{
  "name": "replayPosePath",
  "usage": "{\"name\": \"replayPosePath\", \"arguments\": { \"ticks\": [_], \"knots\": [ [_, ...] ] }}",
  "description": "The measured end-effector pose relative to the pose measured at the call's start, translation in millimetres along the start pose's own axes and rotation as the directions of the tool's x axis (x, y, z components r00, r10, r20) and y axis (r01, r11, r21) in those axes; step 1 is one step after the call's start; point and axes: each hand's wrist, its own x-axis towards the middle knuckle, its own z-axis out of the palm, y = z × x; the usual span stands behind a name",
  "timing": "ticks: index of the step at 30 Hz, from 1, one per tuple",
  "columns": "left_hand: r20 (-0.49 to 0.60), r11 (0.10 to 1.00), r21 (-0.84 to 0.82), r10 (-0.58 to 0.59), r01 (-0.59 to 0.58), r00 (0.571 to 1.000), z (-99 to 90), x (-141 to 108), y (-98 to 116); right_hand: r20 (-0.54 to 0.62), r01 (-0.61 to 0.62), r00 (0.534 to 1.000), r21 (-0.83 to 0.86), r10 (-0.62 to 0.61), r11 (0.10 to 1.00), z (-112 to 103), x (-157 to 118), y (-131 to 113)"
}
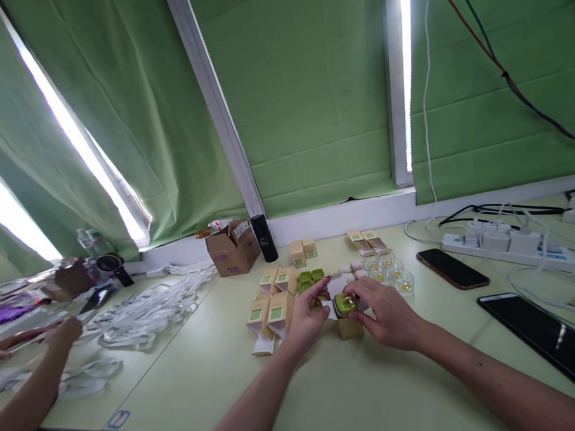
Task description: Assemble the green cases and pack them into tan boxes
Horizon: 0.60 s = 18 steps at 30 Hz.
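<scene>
A small kraft box stands open in front of me, its white inner flaps raised. At its mouth is a green square item with rounded corners. My right hand pinches this item from the right and above. On the box's left side my left hand has thumb and fingers apart, near a white flap; whether it touches the flap is unclear. More green square pieces sit just behind my left hand. Open kraft boxes with green labels stand to the left. Clear cups with yellow centres are behind my right hand.
A carton and a black cylinder stand at the back. Two phones and a power strip with cables lie right. At left, another person's hands are near white straps.
</scene>
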Motion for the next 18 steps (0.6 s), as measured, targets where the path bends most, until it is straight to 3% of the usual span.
{"name": "replayPosePath", "arguments": {
  "ticks": [9,18],
  "knots": [
    [-0.008,1.000,-0.022,0.016,-0.016,1.000,0.1,1.0,-3.4,-0.082,0.062,0.995,-0.017,-0.063,0.998,16.7,2.9,8.4],
    [0.001,0.998,-0.062,0.014,-0.014,1.000,1.0,1.9,-4.9,-0.151,-0.015,0.988,0.137,0.035,0.990,26.3,4.7,9.6]
  ]
}}
